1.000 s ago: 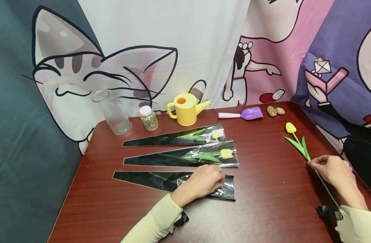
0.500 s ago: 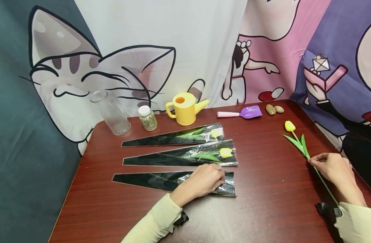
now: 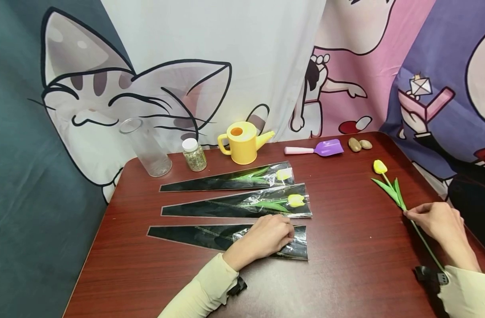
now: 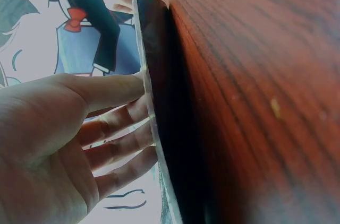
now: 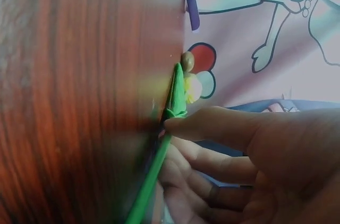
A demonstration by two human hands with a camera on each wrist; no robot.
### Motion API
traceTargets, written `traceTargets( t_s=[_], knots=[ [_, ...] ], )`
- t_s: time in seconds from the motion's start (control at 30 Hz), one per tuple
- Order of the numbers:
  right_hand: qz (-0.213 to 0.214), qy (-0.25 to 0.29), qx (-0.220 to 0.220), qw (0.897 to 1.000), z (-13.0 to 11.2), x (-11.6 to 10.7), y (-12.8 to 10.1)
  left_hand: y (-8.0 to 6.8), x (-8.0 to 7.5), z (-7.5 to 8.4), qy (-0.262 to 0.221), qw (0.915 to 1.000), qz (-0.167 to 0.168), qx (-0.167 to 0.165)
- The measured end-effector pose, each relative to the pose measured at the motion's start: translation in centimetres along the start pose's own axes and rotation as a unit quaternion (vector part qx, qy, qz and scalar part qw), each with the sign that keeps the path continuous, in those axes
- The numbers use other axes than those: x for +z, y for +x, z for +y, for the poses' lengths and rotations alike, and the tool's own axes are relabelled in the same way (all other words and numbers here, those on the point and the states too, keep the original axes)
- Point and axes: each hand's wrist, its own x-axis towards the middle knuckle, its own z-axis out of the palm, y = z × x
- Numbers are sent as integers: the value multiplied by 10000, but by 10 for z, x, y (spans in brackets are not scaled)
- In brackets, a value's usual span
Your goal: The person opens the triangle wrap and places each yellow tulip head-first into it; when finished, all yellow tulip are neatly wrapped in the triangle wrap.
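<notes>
- Head view, far left: a clear glass vase, a small jar and a yellow watering can stand along the back of the table, well apart from both hands.
- Two filled sleeves lie side by side in the middle; just in front of them lies the empty sleeve, its wide mouth pointing right.
- The left hand rests on that sleeve near the mouth. In the left wrist view the fingers lie nearly straight and spread against the film, pressing rather than pinching.
- To do this well, I judge the palm should keep the sleeve flat while a fingertip lifts the top layer at the mouth.
- Further right, a purple scoop and two pebbles sit at the back.
- Far right, the loose tulip lies on the table, bloom pointing away; the right hand pinches its stem just below the leaves.
- A light pinch should be enough; feeding the stem end in first would likely spare the leaves.
</notes>
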Motion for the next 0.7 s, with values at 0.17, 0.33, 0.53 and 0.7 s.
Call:
traceTargets(
  t_s=[0.17,0.33,0.53,0.7],
  knots=[
    [219,92,77,9997,-7,-4,-1,0,0,0,-71,10000,-63,-32],
    [402,252,51,9989,-18,-10,0,0,0,0,-67,9999,-73,-53],
    [279,493,-63,9984,-23,-11,-1,-1,-1,0,-98,9999,-103,-77],
    [46,936,253,9953,-28,-10,-2,0,-1,-1,-189,9997,-35,-122]
  ],
)
